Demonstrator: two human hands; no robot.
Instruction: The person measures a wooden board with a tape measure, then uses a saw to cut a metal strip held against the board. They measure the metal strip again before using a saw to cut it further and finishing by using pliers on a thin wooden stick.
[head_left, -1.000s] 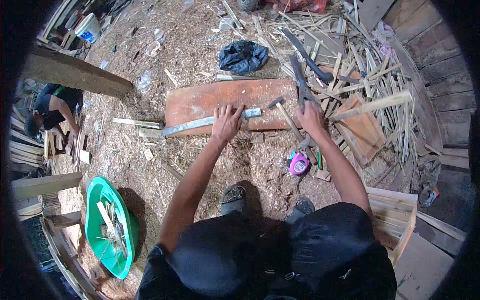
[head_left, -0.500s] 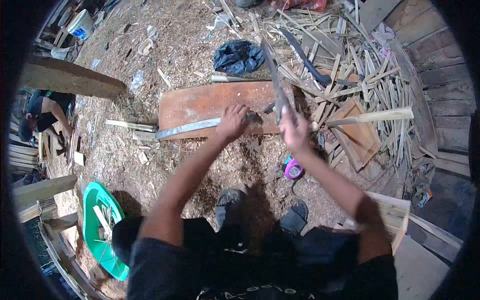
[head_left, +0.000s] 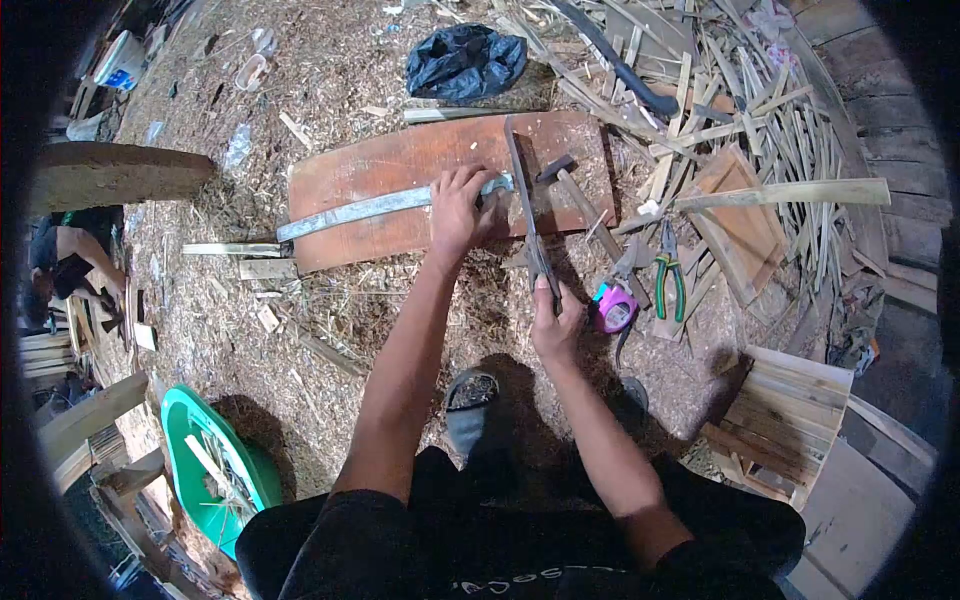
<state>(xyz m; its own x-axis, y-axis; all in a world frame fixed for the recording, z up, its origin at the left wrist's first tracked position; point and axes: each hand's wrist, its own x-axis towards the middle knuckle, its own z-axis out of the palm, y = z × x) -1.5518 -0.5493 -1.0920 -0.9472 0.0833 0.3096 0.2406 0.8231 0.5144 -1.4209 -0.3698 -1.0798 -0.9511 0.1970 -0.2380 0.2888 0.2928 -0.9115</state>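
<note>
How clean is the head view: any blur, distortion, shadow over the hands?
Head view: strong fisheye bend, black vignetted corners; left hand and right hand, gripping a long dark blade, sharp and evenly lit; the person's shadow darkens the chip-strewn ground below them.

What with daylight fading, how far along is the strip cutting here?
Done: a heap of split slats lies beside the red board. In hand: the left hand holds a long pale strip down on it; the right hand sets a long knife at the strip's end. Left: that strip looks uncut.
</note>
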